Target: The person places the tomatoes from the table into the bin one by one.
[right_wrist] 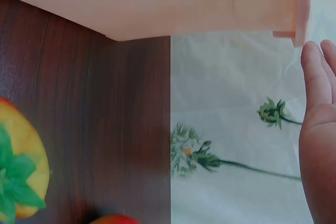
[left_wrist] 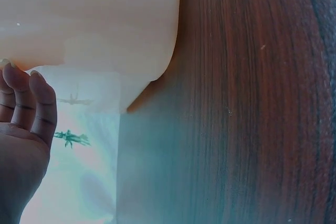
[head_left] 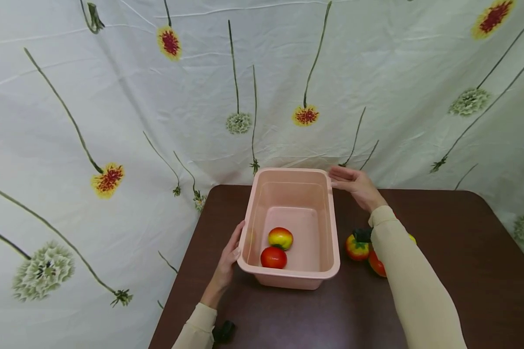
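Your left hand (head_left: 227,259) is at the near left side of the pink bin (head_left: 288,273), its fingers reaching up along the outside of the wall and its thumb close to the rim; in the left wrist view those fingers are nearly straight, lightly bent towards the tips, and side by side, so that grip lies against the bin and is not curled round it; your right hand (head_left: 354,185) is at the far right corner, palm turned towards the bin, fingers extended and close together, their tips at the rim, so that grip is flat and pinches nothing; the bin stands upright on the dark brown table (head_left: 454,232), between your two hands, its far end by the table's far edge; inside it, on the floor towards the near left, you have a yellow and red fruit (head_left: 281,238) and, just on the near side of that, a red tomato (head_left: 273,258), the two looking to touch; to the right of the bin, on the table, lie a red and yellow fruit with green leaves (head_left: 357,249) and a red fruit (head_left: 377,265), the latter partly covered by your right sleeve (head_left: 408,271), with a bit of yellow showing past the sleeve's right edge; a small black device (head_left: 224,332) sits by your left wrist and another by your right; beyond the table hangs a pale cloth (head_left: 270,46) printed with flowers.
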`<state>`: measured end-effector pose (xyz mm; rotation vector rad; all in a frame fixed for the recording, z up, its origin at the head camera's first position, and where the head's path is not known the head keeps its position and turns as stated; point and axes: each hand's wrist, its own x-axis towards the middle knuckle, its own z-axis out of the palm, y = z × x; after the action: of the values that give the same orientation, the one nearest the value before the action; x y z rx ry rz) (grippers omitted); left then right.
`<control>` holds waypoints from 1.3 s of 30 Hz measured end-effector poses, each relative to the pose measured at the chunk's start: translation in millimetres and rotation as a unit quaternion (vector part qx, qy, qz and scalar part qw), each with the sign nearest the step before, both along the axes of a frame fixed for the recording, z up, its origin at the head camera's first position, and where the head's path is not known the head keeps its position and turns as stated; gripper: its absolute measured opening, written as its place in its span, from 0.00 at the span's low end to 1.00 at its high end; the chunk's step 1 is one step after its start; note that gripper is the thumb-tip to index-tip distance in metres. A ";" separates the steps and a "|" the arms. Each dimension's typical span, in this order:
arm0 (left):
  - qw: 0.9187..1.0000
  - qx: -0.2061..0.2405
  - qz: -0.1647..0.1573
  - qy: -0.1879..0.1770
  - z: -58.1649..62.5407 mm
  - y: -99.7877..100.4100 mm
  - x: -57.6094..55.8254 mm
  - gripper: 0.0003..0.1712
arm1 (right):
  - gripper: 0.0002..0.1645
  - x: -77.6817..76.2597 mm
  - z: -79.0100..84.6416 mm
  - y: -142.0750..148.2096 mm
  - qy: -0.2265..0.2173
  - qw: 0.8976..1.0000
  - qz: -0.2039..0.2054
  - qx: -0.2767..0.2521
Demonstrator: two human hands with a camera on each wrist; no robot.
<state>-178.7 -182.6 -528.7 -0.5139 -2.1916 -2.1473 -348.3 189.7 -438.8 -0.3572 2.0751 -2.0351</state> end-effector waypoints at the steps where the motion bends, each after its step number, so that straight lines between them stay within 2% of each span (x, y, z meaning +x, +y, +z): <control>1: 1.000 0.001 0.000 0.001 -0.4 -0.5 -0.3 0.40 | 0.39 0.5 -0.7 2.3 0.000 1.000 0.001 0.002; 10: 1.000 -0.001 -0.001 0.002 -1.6 -1.2 0.3 0.40 | 0.41 14.4 -9.7 33.7 -0.021 0.999 -0.014 0.047; 19: 1.000 0.000 0.000 -0.014 1.4 -1.6 0.4 0.41 | 0.44 24.0 -32.2 62.4 -0.043 0.994 0.009 0.104; 24: 1.000 -0.003 -0.005 -0.012 1.0 -2.4 -0.1 0.41 | 0.41 31.0 -50.1 75.5 -0.058 0.988 0.051 0.132; 31: 1.000 -0.002 -0.006 -0.012 1.2 -2.1 0.0 0.41 | 0.35 42.3 -74.1 88.8 -0.102 0.981 0.112 0.119; 39: 1.000 0.020 -0.019 -0.012 -0.9 -3.3 -0.9 0.40 | 0.39 56.2 -96.2 94.7 -0.142 0.974 0.143 0.106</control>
<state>-179.6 -185.9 -529.6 -0.5351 -2.1637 -2.2221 -292.1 284.4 -535.0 -0.2882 1.9137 -1.5817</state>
